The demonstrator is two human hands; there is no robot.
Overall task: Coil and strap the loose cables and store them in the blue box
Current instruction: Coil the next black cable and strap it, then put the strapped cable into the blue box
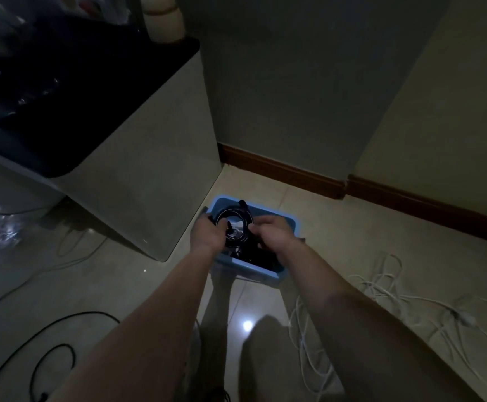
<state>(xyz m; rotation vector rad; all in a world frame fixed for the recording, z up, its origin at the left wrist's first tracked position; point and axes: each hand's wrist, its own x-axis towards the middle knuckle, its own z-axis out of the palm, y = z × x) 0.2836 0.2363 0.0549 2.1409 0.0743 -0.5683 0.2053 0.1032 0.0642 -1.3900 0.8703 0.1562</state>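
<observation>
A blue box (277, 219) stands on the tiled floor near the wall corner. Over its opening I hold a coiled black cable (237, 211) as a round loop. My left hand (208, 235) grips the loop's left side, and my right hand (271, 233) grips its right side. More dark cable lies inside the box under my hands. A loose white cable (381, 288) sprawls tangled on the floor to the right. A loose black cable (53, 343) curves over the floor at the lower left.
A white cabinet (149, 158) with a dark top stands just left of the box. A wall with a brown skirting board (294, 172) runs behind. Thin white wires (71, 250) trail on the floor at the left. The room is dim.
</observation>
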